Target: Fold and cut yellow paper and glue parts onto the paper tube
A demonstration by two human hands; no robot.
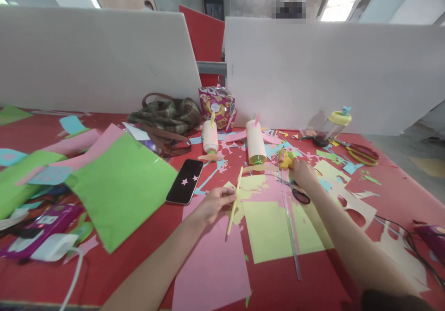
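My left hand (219, 201) is closed in a pinch on a thin yellow strip (239, 187), seen edge-on and held upright over pink and pale yellow paper. Farther right, my right hand (304, 175) is wrapped round a small yellow glue gun (285, 158). A long clear glue stick (289, 230) trails from it toward me across a pale yellow sheet (266, 237). Scissors with dark handles (301, 196) lie just under my right hand. Beyond the hands stand two cream paper cylinders, a larger one (256, 139) and a smaller one (210, 136).
A black phone (185, 181) with two pink stars lies left of my hands, beside a large green sheet (125, 186). Red-handled scissors (363, 153) and a clear jar (332, 128) are at right. A purple power strip (52, 227), paper scraps and a plaid bag (170, 114) surround them.
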